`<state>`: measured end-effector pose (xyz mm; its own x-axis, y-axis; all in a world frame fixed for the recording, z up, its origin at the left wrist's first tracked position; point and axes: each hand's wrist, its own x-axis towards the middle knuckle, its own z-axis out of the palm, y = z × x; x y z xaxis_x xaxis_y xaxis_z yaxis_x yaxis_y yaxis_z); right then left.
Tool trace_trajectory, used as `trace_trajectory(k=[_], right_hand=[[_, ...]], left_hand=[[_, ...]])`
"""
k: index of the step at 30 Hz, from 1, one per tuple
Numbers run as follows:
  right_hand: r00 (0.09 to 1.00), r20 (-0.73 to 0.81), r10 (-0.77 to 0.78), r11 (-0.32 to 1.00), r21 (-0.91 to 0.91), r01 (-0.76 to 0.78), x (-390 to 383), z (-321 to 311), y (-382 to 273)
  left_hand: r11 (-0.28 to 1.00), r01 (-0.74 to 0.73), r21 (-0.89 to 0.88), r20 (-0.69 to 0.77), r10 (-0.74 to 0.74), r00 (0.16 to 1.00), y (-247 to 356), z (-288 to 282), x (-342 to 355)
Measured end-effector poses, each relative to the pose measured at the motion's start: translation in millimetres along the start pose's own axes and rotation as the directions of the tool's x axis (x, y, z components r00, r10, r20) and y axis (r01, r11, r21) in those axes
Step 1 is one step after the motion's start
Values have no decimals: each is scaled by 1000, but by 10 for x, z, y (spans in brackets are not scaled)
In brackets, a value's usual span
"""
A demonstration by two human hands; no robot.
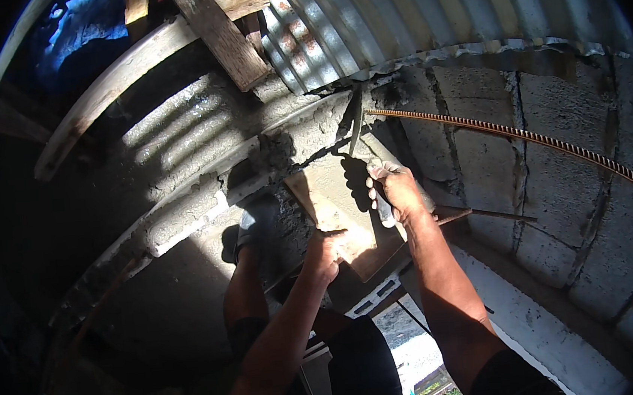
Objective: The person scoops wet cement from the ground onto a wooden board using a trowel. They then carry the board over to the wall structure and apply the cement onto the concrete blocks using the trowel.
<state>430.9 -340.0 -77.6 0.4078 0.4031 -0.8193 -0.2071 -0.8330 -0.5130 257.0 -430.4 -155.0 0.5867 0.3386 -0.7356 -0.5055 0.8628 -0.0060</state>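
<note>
My right hand point(396, 192) is closed around the dark handle of a trowel point(356, 130). Its narrow metal blade points up toward the corner where the mortar ledge meets the block wall. Below and left of it, my left hand point(324, 254) grips the edge of a flat board point(361, 263), tilted and partly sunlit. Grey mortar seems to lie on the board's upper part, though glare and the right hand's shadow blur it. Rough mortar point(183, 223) covers the long ledge at the left, and the board's upper end is close to this ledge.
A ribbed steel bar point(506, 130) juts across the block wall point(562, 119) at right. Corrugated metal sheet point(421, 11) hangs overhead. Wooden planks point(121, 75) and blue sheeting point(84, 33) are at upper left. My foot point(256, 216) stands below the ledge, near a hollow block point(376, 297).
</note>
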Motion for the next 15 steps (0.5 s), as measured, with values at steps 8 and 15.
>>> trace_trajectory(k=[8,15], right_hand=[[989,139,59,865,488,-120,-672,263,276],[959,-117,-257,842,-514,163,-694,-825,523]], left_hand=[[997,-6,-72,-111,-2,994,50,-123,57],[1000,2,19,-162,1,987,89,-165,115]])
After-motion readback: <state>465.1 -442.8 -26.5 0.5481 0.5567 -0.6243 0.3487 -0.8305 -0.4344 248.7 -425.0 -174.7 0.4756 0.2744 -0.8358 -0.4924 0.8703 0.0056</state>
